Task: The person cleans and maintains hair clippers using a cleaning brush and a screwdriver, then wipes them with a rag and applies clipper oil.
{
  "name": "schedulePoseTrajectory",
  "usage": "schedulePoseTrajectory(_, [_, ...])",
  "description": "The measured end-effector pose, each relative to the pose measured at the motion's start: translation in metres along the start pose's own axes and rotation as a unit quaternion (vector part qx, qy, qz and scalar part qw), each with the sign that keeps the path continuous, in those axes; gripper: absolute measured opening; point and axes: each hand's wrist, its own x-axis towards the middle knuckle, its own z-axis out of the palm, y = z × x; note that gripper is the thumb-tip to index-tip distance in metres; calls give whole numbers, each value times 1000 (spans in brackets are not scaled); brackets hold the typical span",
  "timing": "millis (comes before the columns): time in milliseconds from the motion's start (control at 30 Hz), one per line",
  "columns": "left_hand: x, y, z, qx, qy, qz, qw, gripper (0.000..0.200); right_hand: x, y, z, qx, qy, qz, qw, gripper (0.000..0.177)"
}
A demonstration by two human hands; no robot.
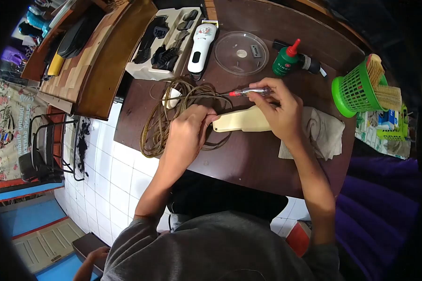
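Observation:
A cream-coloured hair clipper body point(241, 120) lies over the brown table in front of me. My left hand point(187, 127) is closed, its thumb and fingers pinching the clipper's left end, where the cord side is hidden by the fingers. My right hand point(282, 105) grips the clear handle of a screwdriver point(251, 92) with a red collar; its shaft points left, above the clipper and over the cord. A long brown cord point(150, 133) lies coiled beneath and beside my left hand, with a white plug point(172, 98) among the loops.
Behind stand a white clipper point(201, 49), a tray of attachments point(140, 70), a round clear lid point(241, 70) with small metal parts, and a green oil bottle point(286, 61). A cloth point(321, 133) and green basket point(356, 89) are at right. Another person's hand point(98, 254) shows lower left.

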Motion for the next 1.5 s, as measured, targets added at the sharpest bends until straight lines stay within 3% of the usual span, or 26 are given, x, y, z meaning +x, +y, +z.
schedulePoseTrajectory(167, [-3, 2, 4, 111, 2, 54, 992, 12, -1, 2, -1, 0, -3, 2, 1000, 22])
schedulePoseTrajectory(400, [8, 3, -7, 162, -71, 42, 983, 16, -1, 4, -2, -2, 2, -21, 1000, 22])
schedulePoseTrajectory(500, [13, 3, -18, 71, -55, 30, 996, 15, -1, 2, -3, -4, 5, -19, 1000, 21])
schedulePoseTrajectory(567, [13, -2, -24, 1, -115, 66, 991, 13, -1, 2, -3, -7, 2, -16, 1000, 21])
schedulePoseTrajectory(600, [13, 0, -25, -8, -121, 43, 992, 9, -1, 2, -2, -1, 4, -15, 1000, 21])
schedulePoseTrajectory(933, [5, 1, -6, 97, -90, 48, 990, 10, -2, 2, -3, 7, 4, -18, 1000, 20])
schedulePoseTrajectory(1000, [5, -1, -3, 176, -85, 80, 978, 15, -2, 2, -3, 4, 5, -20, 1000, 20])
schedulePoseTrajectory(1233, [10, 2, -8, 174, -66, 90, 978, 18, -1, 4, -3, -1, 8, -35, 999, 20])
schedulePoseTrajectory(1500, [13, 2, -9, 162, -67, 43, 984, 20, -2, 3, -2, -19, 15, -47, 999, 21])
